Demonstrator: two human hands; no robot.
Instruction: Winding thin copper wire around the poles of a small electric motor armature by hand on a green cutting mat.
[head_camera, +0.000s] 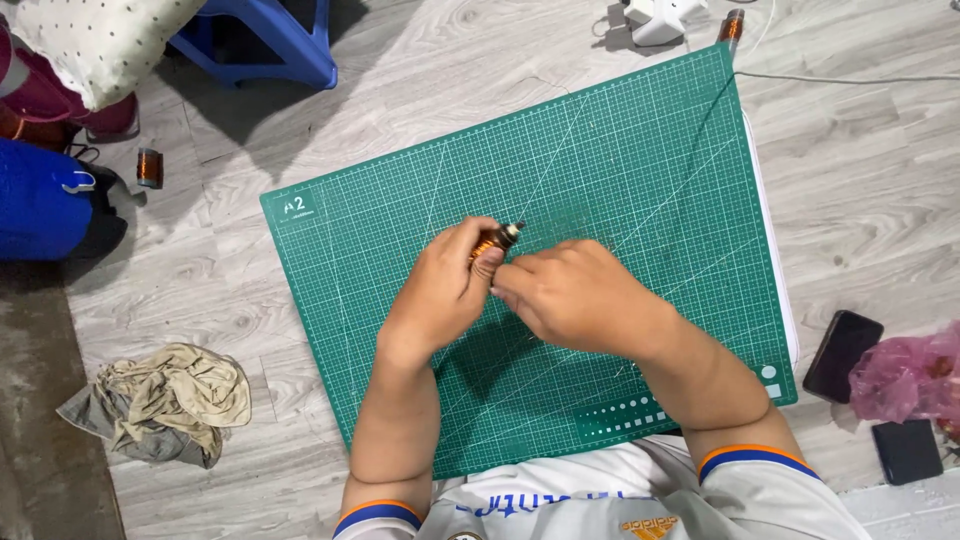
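Observation:
My left hand (445, 290) grips a small copper-wound coil (492, 242) with a dark metal tip, held just above the middle of a green cutting mat (640, 170). Pressed against it from the right, my right hand (575, 298) has its fingertips pinched at the coil's lower side; whatever it pinches is too fine to make out. A thin wire seems to run from the hands toward the mat's far right corner.
A crumpled beige rag (165, 400) lies left of the mat on the wood floor. A copper wire spool (149, 167) and a blue bag (45, 200) sit far left, a blue stool (270, 35) behind. Two dark phones (842, 355) (906, 451) and a pink plastic bag (912, 375) are at right. Another spool (731, 25) and a white adapter (660, 18) are at the top.

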